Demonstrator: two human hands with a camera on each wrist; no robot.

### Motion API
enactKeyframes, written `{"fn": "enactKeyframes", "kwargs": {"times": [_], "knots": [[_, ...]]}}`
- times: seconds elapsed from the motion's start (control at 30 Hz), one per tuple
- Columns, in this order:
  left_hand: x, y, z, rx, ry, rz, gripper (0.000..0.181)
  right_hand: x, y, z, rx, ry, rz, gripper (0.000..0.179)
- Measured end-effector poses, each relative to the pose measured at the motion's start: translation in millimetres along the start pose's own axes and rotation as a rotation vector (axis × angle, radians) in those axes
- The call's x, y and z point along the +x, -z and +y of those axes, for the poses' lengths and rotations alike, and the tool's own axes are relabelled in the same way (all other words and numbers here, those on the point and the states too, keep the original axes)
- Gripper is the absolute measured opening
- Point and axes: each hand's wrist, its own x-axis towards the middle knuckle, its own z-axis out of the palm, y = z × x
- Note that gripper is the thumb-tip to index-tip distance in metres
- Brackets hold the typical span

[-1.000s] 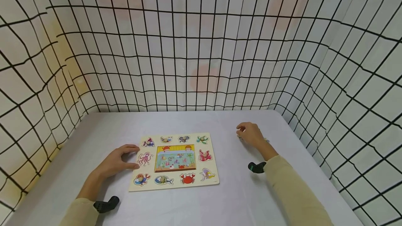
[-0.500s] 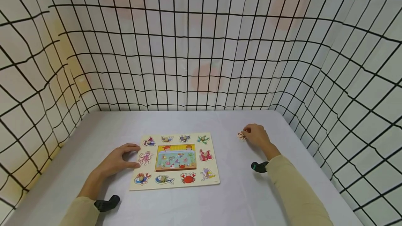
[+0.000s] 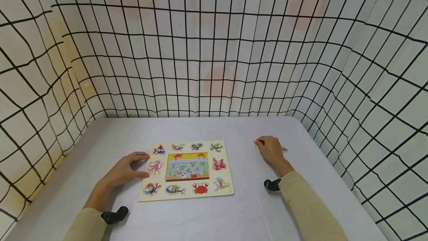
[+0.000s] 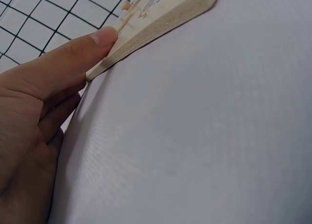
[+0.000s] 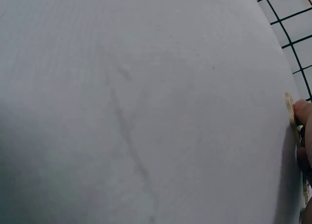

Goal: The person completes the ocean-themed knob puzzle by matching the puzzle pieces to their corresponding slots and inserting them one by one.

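A wooden peg puzzle board (image 3: 187, 148) with sea animals around an aquarium picture lies left of centre on the table. My left hand (image 3: 127, 170) rests against its left edge, thumb and fingers spread apart; in the left wrist view the thumb (image 4: 105, 37) touches the board's side. Right of the board, my right hand (image 3: 270, 150) pinches a small puzzle piece (image 3: 255, 143) with reddish markings, mostly hidden by the fingers. The right wrist view shows this piece's thin wooden edge (image 5: 291, 109) beside the thumb. A second, yellowish puzzle piece (image 3: 284, 148) lies just beyond the right hand.
A white-covered table (image 3: 200, 218) spreads under everything. Black grid netting (image 3: 214, 62) over white walls encloses its back and sides. Several animal pieces with round knobs sit in the board, such as a blue fish (image 3: 175, 189).
My right hand first moved slightly right and down, uncovering the reddish piece, then shifted a little left, covering more of it and exposing the yellowish piece. The left hand stays at the board.
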Motion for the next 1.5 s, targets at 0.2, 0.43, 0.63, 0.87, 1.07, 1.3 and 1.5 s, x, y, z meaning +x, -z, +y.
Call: {"fn": "enactKeyframes", "kwargs": {"times": [0.2,0.43,0.63,0.87,1.07,1.3,1.5], "knots": [[2.0,1.2,0.8,0.008,0.01,-0.003,0.071,4.8,5.9,-7.6,-0.044,-0.007,-0.029,0.017],[5.3,7.2,5.4,0.011,0.01,0.005,0.07,16.0,11.8,-20.5,-0.044,0.032,-0.048,0.02],[9.4,7.3,6.0,0.0,0.008,0.0,0.07,22.3,11.9,-29.2,-0.014,0.061,-0.03,0.021],[8.5,5.8,3.0,-0.016,0.017,-0.006,0.071,24.2,1.5,-45.0,-0.022,0.106,-0.043,0.021],[5.4,3.9,-0.2,-0.013,0.03,-0.015,0.071,26.5,-9.4,-61.3,-0.033,0.173,-0.018,0.017],[1.6,2.7,0.0,0.003,0.033,-0.013,0.071,21.9,-25.6,-77.6,0.024,0.178,-0.059,0.015],[3.3,1.8,0.7,0.001,0.025,-0.007,0.07,23.1,-33.5,-92.2,0.035,0.247,-0.068,0.015]]}}
